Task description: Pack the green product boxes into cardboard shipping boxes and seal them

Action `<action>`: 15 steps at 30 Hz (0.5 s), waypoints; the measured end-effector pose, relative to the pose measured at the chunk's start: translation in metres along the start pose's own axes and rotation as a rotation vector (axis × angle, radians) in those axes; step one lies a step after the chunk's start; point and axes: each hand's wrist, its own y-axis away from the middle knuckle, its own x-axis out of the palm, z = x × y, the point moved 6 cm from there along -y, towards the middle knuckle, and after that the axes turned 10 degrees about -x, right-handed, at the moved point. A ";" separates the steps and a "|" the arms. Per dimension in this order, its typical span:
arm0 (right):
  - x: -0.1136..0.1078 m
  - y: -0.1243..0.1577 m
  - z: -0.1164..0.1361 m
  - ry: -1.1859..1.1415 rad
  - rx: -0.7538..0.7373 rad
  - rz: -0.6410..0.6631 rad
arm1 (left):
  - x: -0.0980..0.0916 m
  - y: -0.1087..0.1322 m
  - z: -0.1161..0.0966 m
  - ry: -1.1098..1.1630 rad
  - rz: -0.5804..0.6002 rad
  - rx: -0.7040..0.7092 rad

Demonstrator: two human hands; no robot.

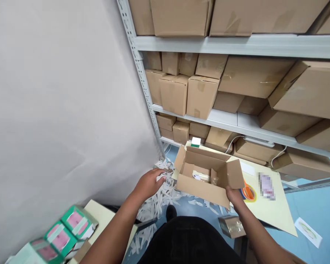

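An open cardboard box (199, 189) sits at the near end of the pale table, its flaps folded outward. Inside it I can see a whitish item (200, 176) and a bit of brown cardboard with clear tape, both too small to name. My right hand (234, 195) grips the box at its near right corner, the fingers partly hidden behind the wall. Off to the left of the box, my left hand (151, 184) is held in the air, thumb and fingers apart, with nothing in it.
The pale table (275, 216) carries an orange-handled tool (247, 191) by a yellow tape roll and a small green-and-white box (195, 142). Metal shelves (181, 44) of cartons stand behind. Paper strips (151, 205) litter the floor. Green boxes (59, 236) stand lower left.
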 end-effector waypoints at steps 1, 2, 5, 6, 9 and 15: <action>0.001 -0.003 0.000 -0.031 0.004 -0.029 | 0.000 -0.017 -0.002 0.012 0.009 0.021; 0.002 -0.005 0.000 -0.064 0.002 -0.055 | -0.001 -0.034 -0.006 0.022 0.016 0.045; 0.003 -0.003 0.001 -0.160 0.017 -0.097 | -0.007 -0.088 -0.025 0.037 0.016 0.117; 0.003 0.001 0.001 -0.186 0.041 -0.103 | -0.009 -0.107 -0.034 0.040 0.010 0.133; 0.005 0.015 0.000 -0.253 0.134 -0.091 | -0.002 -0.171 -0.070 0.028 0.021 0.134; 0.011 0.022 0.001 -0.298 0.180 -0.074 | 0.086 -0.298 -0.133 -0.224 0.400 -0.060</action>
